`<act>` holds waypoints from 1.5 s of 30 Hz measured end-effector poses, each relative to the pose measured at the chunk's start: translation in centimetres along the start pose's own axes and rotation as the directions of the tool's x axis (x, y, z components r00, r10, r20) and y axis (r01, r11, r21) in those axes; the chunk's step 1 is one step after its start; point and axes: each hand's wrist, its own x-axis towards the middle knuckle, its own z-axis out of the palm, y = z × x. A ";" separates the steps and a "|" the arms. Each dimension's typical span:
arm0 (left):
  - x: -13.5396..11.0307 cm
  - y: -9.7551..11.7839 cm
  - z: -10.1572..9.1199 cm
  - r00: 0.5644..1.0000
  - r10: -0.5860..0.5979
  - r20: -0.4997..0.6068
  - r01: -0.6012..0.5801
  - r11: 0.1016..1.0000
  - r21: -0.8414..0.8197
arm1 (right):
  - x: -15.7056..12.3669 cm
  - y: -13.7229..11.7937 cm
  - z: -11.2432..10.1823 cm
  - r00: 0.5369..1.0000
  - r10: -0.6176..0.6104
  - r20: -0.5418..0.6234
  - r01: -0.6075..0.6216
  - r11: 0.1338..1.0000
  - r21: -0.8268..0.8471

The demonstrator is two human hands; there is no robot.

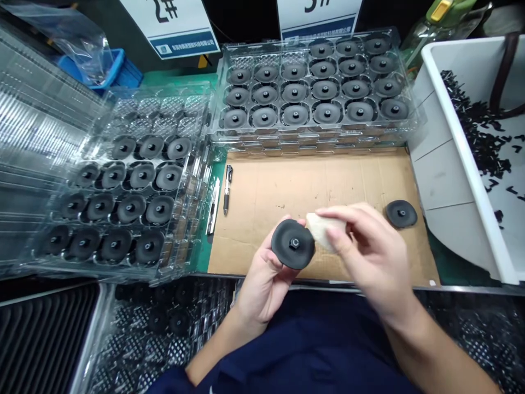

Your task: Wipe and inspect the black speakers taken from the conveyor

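Cardboard [320,183] on the worktop [204,258]: apparently a wiping step.
Above the cardboard, the left hand [262,284] pinches a black disc [289,249], the right hand [377,251] a pale pad [322,229]; the next stroke likely needs light contact.

Twenty-one black discs [295,115] are seated in the far tray [254,61], fifteen discs [149,246] in the left tray [164,105]; one held disc [287,251], one loose disc [394,216], one left hand [262,279], one right hand [379,254], two signs [176,33], one pale pad [319,227], one pen [227,189], one bottle [453,13], one white bin [467,164] and one blue bin [127,71] are counted
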 end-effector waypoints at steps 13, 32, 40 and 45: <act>0.3 0.8 0.6 0.995 0.083 -0.060 -0.080 0.995 0.051 | 0.8 -3.2 0.1 0.904 -0.332 0.270 0.318 0.943 0.095; 0.5 0.6 0.1 0.998 0.001 0.060 0.005 0.996 -0.088 | -3.6 5.1 -0.1 0.846 0.486 0.221 -0.533 0.753 0.386; 0.3 -0.3 0.9 0.999 0.049 0.019 -0.049 0.999 0.001 | -1.9 -0.3 -1.5 0.982 0.176 -0.073 -0.165 0.977 0.139; -0.1 -0.5 0.7 1.000 0.030 -0.007 -0.030 0.999 0.030 | -0.4 -3.3 -0.3 0.938 -0.285 0.198 0.274 0.958 0.079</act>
